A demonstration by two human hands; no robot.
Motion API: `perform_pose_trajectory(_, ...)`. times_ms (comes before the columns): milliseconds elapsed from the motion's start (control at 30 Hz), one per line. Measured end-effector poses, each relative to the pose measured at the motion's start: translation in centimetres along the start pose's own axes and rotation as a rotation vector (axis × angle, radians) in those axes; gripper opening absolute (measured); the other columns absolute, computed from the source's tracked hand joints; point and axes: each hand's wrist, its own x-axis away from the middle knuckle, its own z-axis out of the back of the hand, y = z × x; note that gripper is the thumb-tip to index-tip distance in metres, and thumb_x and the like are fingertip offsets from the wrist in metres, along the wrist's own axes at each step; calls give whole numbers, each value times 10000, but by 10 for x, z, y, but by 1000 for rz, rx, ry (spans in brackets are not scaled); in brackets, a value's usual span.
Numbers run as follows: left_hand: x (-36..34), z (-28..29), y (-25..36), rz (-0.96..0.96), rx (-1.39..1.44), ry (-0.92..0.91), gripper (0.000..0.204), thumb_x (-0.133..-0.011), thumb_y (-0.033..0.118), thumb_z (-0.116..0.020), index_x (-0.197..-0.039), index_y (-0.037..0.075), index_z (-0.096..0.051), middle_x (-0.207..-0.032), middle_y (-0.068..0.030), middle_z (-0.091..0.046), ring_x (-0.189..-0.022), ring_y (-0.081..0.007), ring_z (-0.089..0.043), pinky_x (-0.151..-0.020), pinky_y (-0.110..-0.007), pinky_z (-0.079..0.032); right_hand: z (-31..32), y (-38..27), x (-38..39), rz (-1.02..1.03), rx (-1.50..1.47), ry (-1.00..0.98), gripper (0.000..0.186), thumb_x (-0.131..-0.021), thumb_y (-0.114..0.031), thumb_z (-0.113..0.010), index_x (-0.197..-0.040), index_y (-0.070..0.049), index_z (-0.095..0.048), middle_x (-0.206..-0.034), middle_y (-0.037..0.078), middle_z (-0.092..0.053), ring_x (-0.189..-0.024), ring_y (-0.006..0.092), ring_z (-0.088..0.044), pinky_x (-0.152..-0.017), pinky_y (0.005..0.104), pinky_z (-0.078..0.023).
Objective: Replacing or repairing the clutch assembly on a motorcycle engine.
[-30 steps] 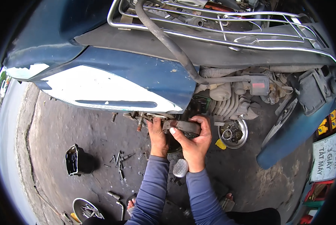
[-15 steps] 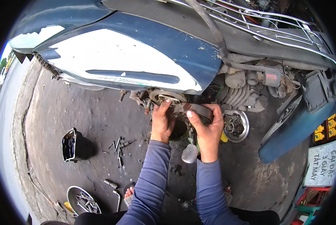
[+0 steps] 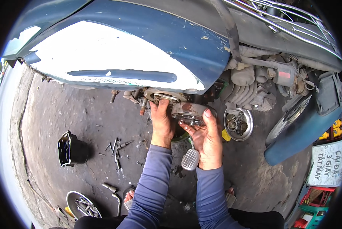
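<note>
A round metal drum with a rust-stained rim is in my right hand. The thumb presses on its side and the other fingers reach under it. Just left of the drum, my left hand grips the lower edge of a round metal part under the motorbike's side panel. Its thumb and a finger press against that part; the remaining fingers are hidden. Drum and part sit close together, and I cannot tell whether they touch. A patterned foot pedal shows beside my right wrist.
The finned engine and a steel bowl of small parts are to the right. Leftward on the floor are a black container, several loose bolts, a socket wrench and a bowl of tools.
My right hand has turned over more, its fingers now beneath the drum, and the drum is tilted to show its inside. My left fingers have shifted on the round part. The view has shifted slightly.
</note>
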Motion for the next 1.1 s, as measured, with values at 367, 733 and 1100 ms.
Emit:
perform_pose_trajectory(367,-5,19,16,162,203,-101,389,-803,187,-677,-1162,72,-579,-1176,-95,-613,-1114,-294,-553,-990,-480,-417,-14,-10,2,205,263,46,409,-791,-196,-794,-1038,-7,-529,-929,54,-655,-812,82,-600,-735,223,-474)
perform_pose_trajectory(733,-5,-4,20,127,157,38,711,-803,583,-665,-1308,116,-483,-1260,-86,-551,-1151,-279,-516,-992,-465,-415,-20,-17,0,393,878,111,542,-763,-350,-799,-1003,55,-530,-876,145,-652,-787,197,-636,-701,311,-502)
perform_pose_trajectory(1100,-4,0,22,104,111,76,746,-812,602,-642,-1323,92,-454,-1286,-96,-519,-1165,-284,-505,-996,-466,-416,-10,-14,-16,613,955,33,454,-625,-243,-870,-869,29,-600,-1046,130,-629,-871,239,-640,-753,338,-507)
